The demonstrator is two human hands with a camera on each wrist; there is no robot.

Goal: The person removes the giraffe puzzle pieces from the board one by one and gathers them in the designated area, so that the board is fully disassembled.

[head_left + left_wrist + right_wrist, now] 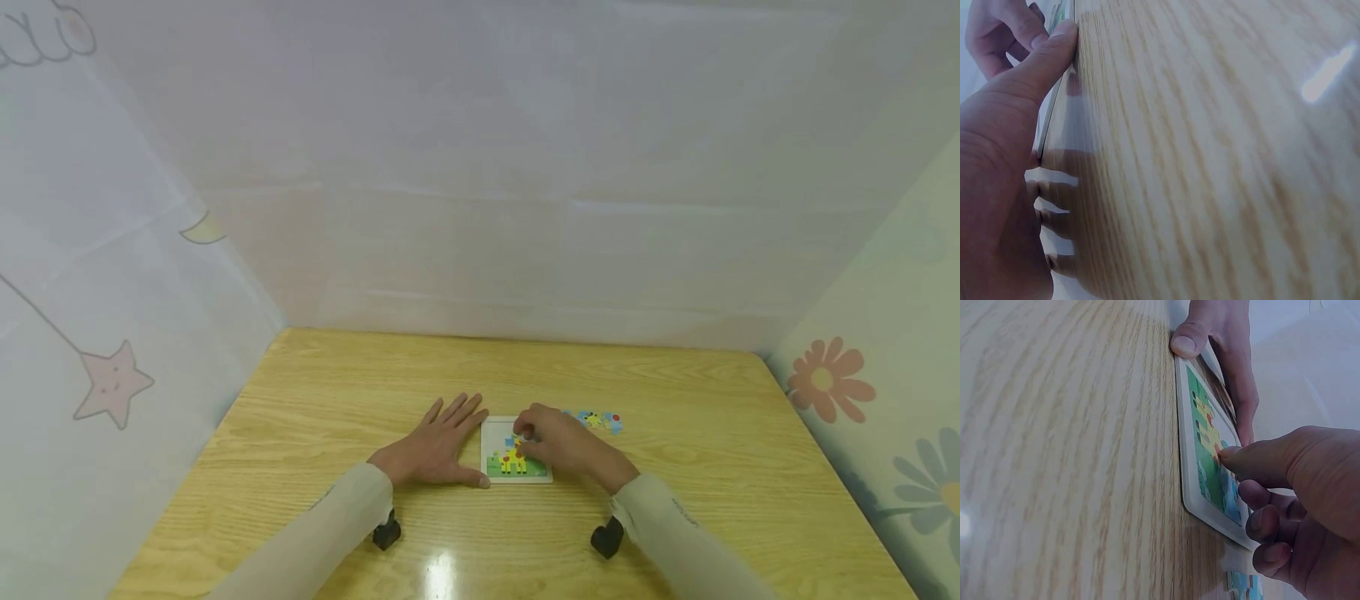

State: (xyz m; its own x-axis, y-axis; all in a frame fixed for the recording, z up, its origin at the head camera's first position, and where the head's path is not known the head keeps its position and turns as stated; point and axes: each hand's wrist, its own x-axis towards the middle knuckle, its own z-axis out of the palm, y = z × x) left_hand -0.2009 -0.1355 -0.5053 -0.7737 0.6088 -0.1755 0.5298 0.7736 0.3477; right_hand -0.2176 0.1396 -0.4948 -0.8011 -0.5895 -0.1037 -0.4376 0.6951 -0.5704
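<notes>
A small jigsaw puzzle in a white frame [491, 480] lies on the table, partly filled with a yellow giraffe on green ground. My left hand [438, 450] is spread flat at its left side, the thumb [1054, 53] on the near left corner and the fingers along the left edge. Over the board's right part, my right hand [566, 442] has its thumb [1247, 461] and index finger at a puzzle piece [519, 443] by the giraffe's neck. The other fingers of that hand are curled, seen in the right wrist view. The hand partly hides the piece.
Several loose puzzle pieces [600, 420], blue with yellow and red, lie beyond the board on the right, partly behind the right hand. The wooden table [360, 367] is bounded by printed cloth walls [480, 250] at the back and sides.
</notes>
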